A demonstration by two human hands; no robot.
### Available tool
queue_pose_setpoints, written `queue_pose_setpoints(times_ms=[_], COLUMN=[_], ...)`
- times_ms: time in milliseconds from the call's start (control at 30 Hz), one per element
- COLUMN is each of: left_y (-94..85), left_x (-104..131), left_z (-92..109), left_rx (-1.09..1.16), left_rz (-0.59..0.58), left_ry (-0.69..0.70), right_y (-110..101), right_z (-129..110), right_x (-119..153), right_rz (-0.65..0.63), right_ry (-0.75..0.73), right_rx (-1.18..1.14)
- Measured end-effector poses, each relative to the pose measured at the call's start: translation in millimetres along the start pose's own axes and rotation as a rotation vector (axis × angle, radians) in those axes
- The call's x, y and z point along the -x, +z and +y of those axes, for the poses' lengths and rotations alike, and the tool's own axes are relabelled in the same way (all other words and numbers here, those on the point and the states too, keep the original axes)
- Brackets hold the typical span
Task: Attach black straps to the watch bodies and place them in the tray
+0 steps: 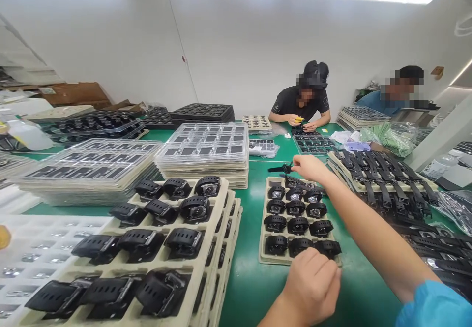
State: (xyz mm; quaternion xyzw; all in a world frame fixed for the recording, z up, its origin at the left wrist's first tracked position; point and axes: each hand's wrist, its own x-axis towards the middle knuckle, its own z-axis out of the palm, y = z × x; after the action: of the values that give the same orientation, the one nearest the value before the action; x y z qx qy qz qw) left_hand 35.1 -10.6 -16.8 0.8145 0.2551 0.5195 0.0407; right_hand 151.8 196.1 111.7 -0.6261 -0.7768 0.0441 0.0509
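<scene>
My right hand is stretched forward past the far edge of a beige tray. Its fingertips are pinched at the end of a black smartwatch over the green table. Black smartwatches with looped straps sit in rows in that tray, some with shiny backs up. A strap lies askew across the tray's far row, by my right wrist. At the tray's near edge my left hand is closed, knuckles up, close to the front row of watches. Its fingertips are hidden, so whatever it holds does not show.
Stacked beige trays of smartwatches stand at left, beside a white foam tray. Clear-covered tray stacks rise behind. Black straps pile up at right. Across the green table two people work; one person handles a yellow item.
</scene>
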Motion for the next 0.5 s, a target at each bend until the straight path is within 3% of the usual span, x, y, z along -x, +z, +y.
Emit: queue_pose_setpoints(times_ms=[167, 233, 300, 367, 500], left_y=[-32.8, -42.0, -45.3, -41.9, -19.6], left_x=[-8.6, -9.4, -12.8, -19.4, -30.8], left_z=[-6.0, -11.8, -14.8, -11.1, 13.5], left_rx=[-0.078, -0.097, -0.025, 0.229, 1.176], left_rz=[0.261, 0.437, 0.558, 0.458, -0.187], left_ry=[-0.130, -0.205, -0.339, -0.506, -0.766], right_y=[-51.7, -61.4, -63.8, -59.0, -32.8], right_z=[34.0, 49.4, 59.7, 61.7, 47.8], right_x=[85.5, 124.0, 158.6, 185.6, 211.9], right_rz=[0.326, 0.525, 0.568, 0.452, 0.163], right_ry=[-0.215, -0.395, -0.501, -0.562, -0.651], right_rx=[-0.036, -0.179, -0.325, -0.456, -0.670])
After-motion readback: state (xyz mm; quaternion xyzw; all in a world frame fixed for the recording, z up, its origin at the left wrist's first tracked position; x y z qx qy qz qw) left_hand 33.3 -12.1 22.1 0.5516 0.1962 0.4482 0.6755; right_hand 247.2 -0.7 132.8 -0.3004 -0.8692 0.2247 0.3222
